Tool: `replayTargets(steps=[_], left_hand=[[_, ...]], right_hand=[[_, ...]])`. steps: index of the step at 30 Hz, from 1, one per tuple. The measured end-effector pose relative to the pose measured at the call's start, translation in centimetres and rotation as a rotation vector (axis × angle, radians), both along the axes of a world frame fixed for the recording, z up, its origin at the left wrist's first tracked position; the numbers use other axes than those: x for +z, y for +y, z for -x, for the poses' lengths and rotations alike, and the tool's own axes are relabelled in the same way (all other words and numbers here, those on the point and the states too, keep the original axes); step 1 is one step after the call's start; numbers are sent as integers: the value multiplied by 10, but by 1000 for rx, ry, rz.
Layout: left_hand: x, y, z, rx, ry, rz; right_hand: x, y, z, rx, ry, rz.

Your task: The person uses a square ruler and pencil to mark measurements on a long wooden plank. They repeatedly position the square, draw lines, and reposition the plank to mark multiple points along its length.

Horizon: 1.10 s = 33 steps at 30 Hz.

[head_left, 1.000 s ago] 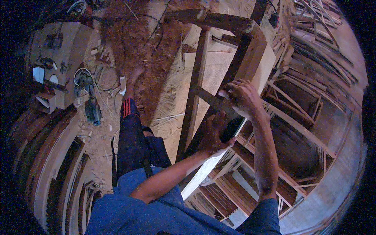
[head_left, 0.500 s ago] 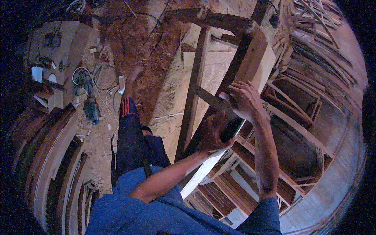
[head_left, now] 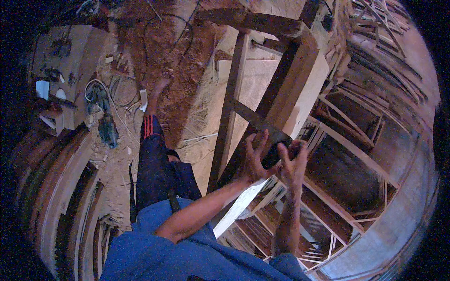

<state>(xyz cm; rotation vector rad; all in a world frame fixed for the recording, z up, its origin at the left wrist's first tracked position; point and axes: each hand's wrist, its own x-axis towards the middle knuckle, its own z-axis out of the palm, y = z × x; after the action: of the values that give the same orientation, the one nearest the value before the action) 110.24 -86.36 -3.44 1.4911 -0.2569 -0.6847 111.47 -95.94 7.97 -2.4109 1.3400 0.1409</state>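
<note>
A flat, dark, blade-like tool (head_left: 251, 115) lies slantwise across a long squared timber, its narrow end reaching out to the left. Around its wider black end is my left hand (head_left: 253, 161), index finger raised and thumb stretched below. Close by on the right, my right hand (head_left: 293, 165) has its fingers curled toward the thumb beside that black end. Anything small between those fingers is too dark to make out. The thick brown timber (head_left: 296, 77) runs from the upper right down toward my body, with a pale side face.
A slimmer beam (head_left: 233, 98) and a crosspiece (head_left: 262, 23) adjoin the timber. Wooden frames (head_left: 349, 154) and piled offcuts (head_left: 389, 65) lie right. Left are stacked boards (head_left: 65, 187), a green corded power tool (head_left: 108, 129) and a bench (head_left: 86, 47). Cords cross the sandy ground.
My right hand has come down off the timber's upper face, toward me, to beside my left hand, with its fingers curled. The left hand's fingers have spread a little.
</note>
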Motion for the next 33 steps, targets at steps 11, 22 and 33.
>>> replayTargets(steps=[11, 22, 33], left_hand=[[-13, -11, 10, 62, 2, 37], [-7, -3, -1, -29, -3, 2], [3, 3, -15, -34, 33, 4]], right_hand=[[-9, 4, -3, -20, -18, -283], [-17, -2, 9, 3, 8, -238], [2, -19, -1, -87, -395, -27]])
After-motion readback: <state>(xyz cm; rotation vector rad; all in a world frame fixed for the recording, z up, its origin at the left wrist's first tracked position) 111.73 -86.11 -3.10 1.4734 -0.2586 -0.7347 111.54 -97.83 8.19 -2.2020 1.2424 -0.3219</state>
